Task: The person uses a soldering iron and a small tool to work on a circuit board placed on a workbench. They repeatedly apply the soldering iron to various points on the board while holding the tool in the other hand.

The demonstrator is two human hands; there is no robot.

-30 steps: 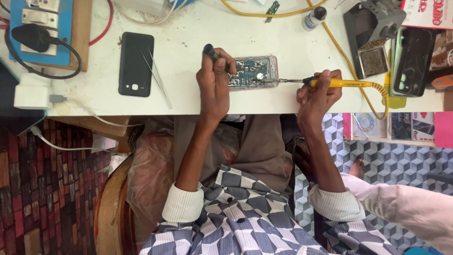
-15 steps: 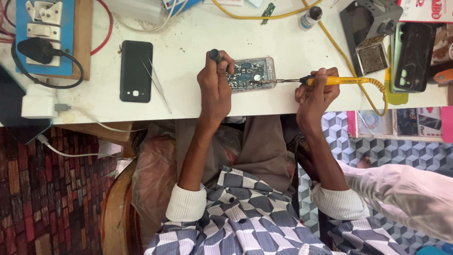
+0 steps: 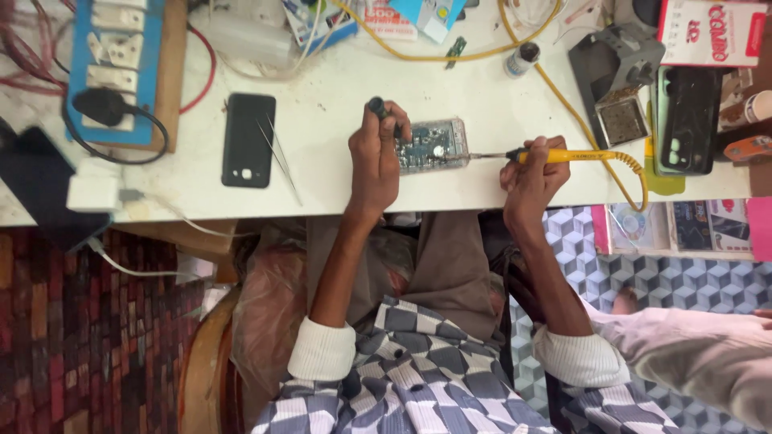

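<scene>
White worktop (image 3: 338,185) fills the upper half of the frame, cluttered along its top edge. At upper right lies 1 red-and-white box (image 3: 711,32); at upper left, 1 blue switchboard (image 3: 117,68) on a wooden panel. Near the centre sits an opened phone (image 3: 430,146), its clear casing showing a blue-green circuit board. The left hand (image 3: 376,161) is closed on a dark-handled tool (image 3: 378,106) and rests against the phone. The right hand (image 3: 531,173) grips a yellow soldering iron (image 3: 563,156), its metal tip touching the phone's edge. Left of them lie thin tweezers (image 3: 277,154) and a black phone (image 3: 248,140).
</scene>
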